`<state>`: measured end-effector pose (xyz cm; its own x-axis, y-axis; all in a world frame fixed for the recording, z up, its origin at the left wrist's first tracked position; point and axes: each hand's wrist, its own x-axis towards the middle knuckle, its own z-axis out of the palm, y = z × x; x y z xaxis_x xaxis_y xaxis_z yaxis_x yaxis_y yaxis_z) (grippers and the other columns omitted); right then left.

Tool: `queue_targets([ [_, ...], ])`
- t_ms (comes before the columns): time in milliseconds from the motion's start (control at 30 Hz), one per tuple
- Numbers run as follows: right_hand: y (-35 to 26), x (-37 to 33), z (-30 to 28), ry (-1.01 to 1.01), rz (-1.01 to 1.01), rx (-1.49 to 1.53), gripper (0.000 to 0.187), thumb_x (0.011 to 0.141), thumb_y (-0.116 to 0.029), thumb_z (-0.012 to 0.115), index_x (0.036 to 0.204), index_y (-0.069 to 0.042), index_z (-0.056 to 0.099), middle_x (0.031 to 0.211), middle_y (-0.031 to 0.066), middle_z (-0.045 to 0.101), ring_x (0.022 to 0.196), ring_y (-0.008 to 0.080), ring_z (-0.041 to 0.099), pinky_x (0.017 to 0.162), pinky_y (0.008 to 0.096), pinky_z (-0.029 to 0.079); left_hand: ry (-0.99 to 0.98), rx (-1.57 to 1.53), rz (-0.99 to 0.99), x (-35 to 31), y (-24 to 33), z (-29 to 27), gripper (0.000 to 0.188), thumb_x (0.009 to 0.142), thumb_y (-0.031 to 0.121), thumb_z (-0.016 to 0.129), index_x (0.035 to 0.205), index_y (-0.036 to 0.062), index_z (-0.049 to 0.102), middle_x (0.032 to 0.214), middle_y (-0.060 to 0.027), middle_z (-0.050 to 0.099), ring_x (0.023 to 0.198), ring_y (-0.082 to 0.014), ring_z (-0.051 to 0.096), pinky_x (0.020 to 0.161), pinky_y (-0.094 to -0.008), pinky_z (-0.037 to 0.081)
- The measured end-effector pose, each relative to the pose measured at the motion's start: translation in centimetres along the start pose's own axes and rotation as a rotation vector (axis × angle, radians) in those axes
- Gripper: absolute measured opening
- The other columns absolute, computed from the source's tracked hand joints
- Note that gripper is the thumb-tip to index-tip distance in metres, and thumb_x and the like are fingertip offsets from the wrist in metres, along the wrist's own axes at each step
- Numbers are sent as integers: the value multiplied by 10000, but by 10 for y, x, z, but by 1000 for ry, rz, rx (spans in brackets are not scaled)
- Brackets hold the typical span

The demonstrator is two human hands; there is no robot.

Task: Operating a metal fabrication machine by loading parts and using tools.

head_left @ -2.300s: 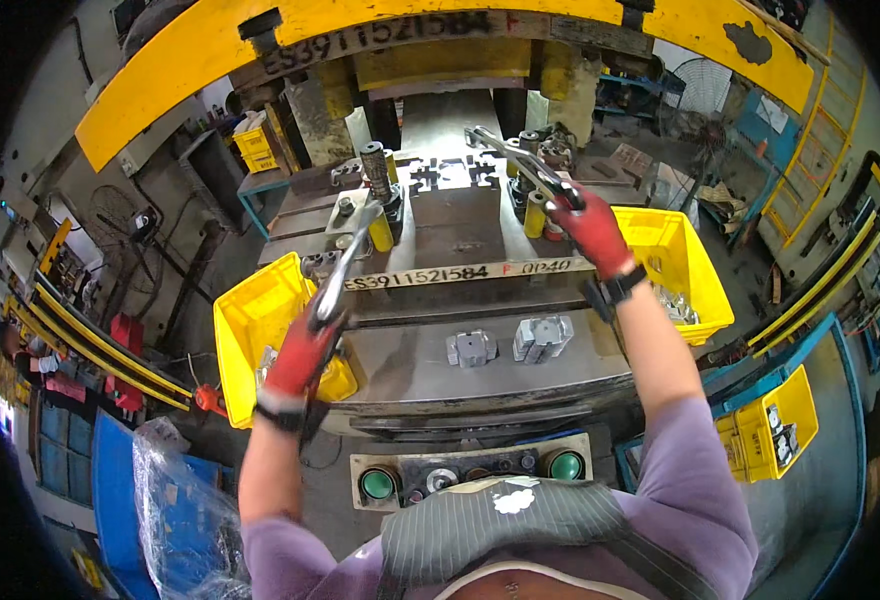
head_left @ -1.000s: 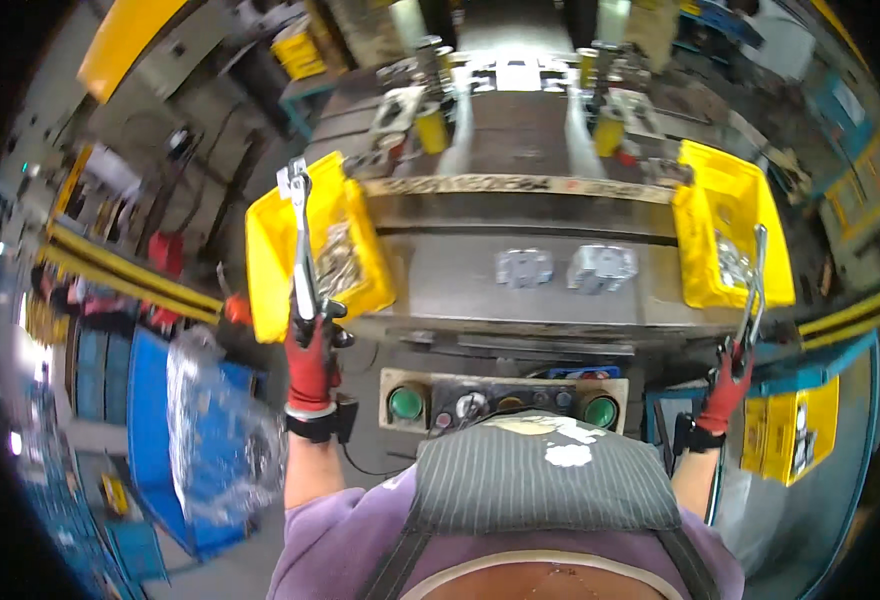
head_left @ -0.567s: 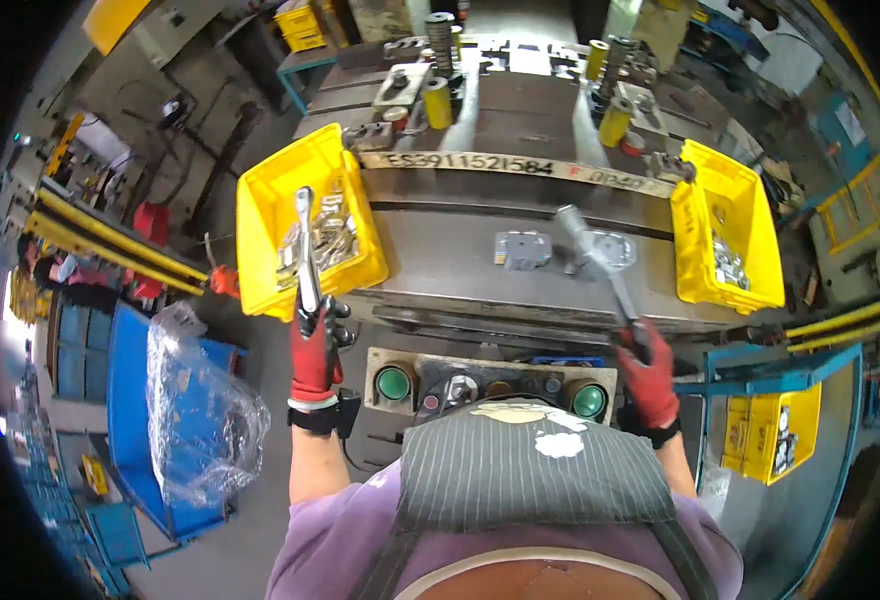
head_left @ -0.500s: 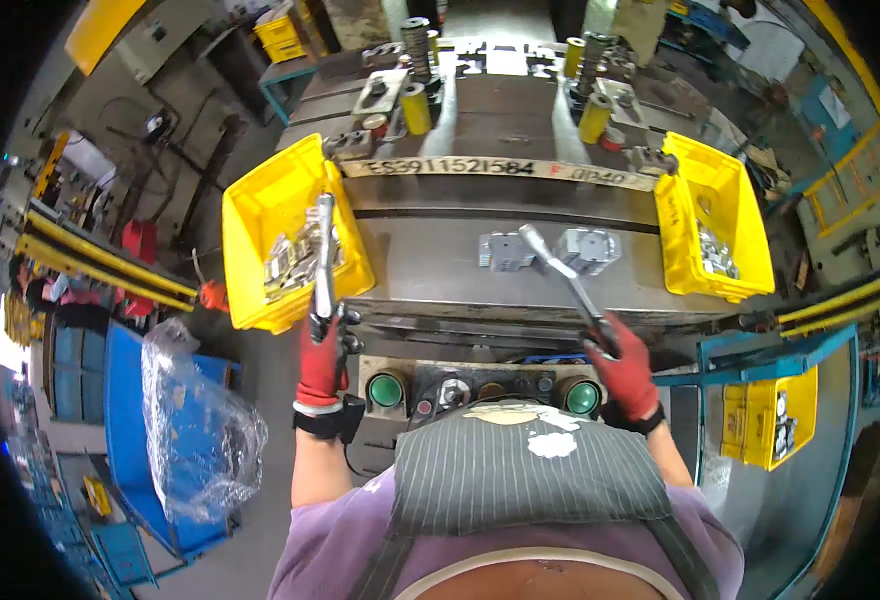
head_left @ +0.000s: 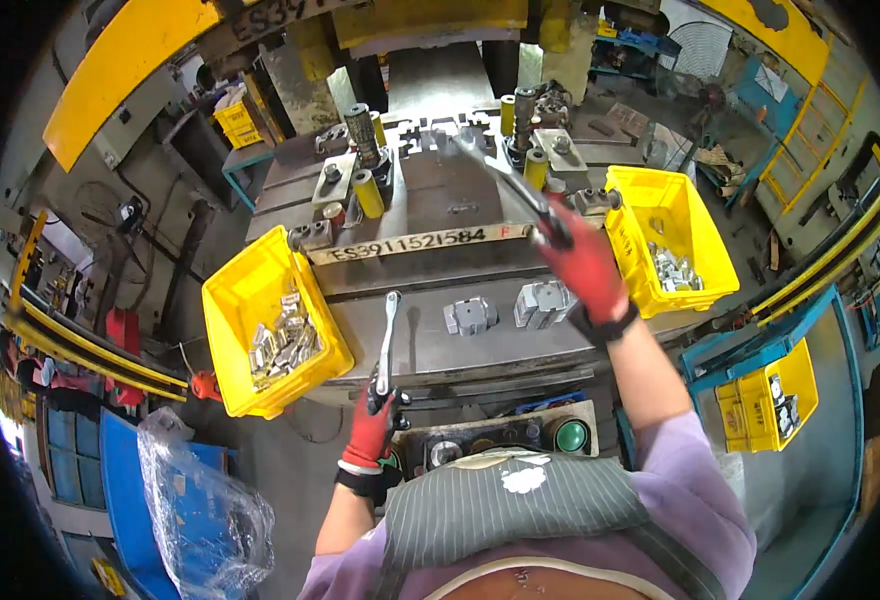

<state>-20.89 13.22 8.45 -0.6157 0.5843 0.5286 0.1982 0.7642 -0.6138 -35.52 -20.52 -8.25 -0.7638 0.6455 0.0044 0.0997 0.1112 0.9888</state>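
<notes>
My left hand (head_left: 370, 425), in a red and black glove, is closed round a long silver metal tool (head_left: 389, 340). Its rounded tip points up over the front of the press bed (head_left: 430, 350). My right hand (head_left: 580, 255), gloved alike, grips another long metal tool (head_left: 505, 175) with a dark handle. This second tool reaches forward to the die (head_left: 445, 130), its tip blurred against the bright metal there. Two groups of grey metal parts, one flat stack (head_left: 470, 316) and one taller stack (head_left: 543, 303), sit on the bed between my hands.
Yellow bins with metal pieces flank the bed, one left bin (head_left: 335, 345) and one right bin (head_left: 708, 250). Yellow posts (head_left: 367, 195) and springs stand by the die. A control panel (head_left: 500, 430) with green buttons lies nearest me. A blue cart (head_left: 120, 480) holds plastic film.
My right hand has swung forward, bringing its tool from the parts stacks to the die. My left hand and tool have moved rightward, away from the left bin. The view has shifted.
</notes>
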Motion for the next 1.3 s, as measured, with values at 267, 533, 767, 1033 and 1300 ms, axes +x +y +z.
queue_targets([
  [267, 33, 142, 34, -239, 7, -287, 301, 719, -304, 600, 928, -87, 586, 851, 148, 620, 815, 322, 585, 701, 406, 449, -53, -207, -256, -15, -12, -17, 469, 832, 73, 529, 1277, 73, 380, 879, -69, 580, 631, -110, 542, 539, -264, 486],
  [533, 70, 146, 88, -340, 134, 151, 348, 726, -318, 630, 942, -48, 590, 813, 170, 624, 730, 290, 602, 675, 349, 464, 4, 30, -105, -26, -63, -27, 416, 848, 102, 534, 1245, 82, 410, 751, -32, 565, 546, -95, 509, 421, -257, 448],
  [767, 59, 120, 135, -460, 733, 1438, 339, 804, -470, 548, 724, -142, 571, 585, -19, 534, 494, 106, 499, 431, 247, 372, 10, -206, -171, -21, 16, 0, 421, 849, 105, 544, 1247, 56, 414, 794, -31, 573, 586, -95, 524, 490, -252, 466],
  [1033, 49, 107, 95, -383, 573, 1298, 232, 849, -375, 509, 806, -148, 537, 578, -26, 512, 439, 86, 475, 370, 216, 332, 192, -309, -235, -21, -17, -29, 169, 829, 91, 573, 984, 39, 530, 775, -7, 569, 595, -81, 524, 491, -220, 445],
  [1300, 65, -126, -35, 97, 599, 700, 312, 824, -99, 543, 1120, -21, 481, 865, 65, 560, 753, 139, 530, 647, 276, 430, 619, -26, -5, -105, -61, -132, 461, 719, -47, 547, 1164, 50, 473, 815, -15, 536, 637, -112, 508, 523, -259, 427],
])
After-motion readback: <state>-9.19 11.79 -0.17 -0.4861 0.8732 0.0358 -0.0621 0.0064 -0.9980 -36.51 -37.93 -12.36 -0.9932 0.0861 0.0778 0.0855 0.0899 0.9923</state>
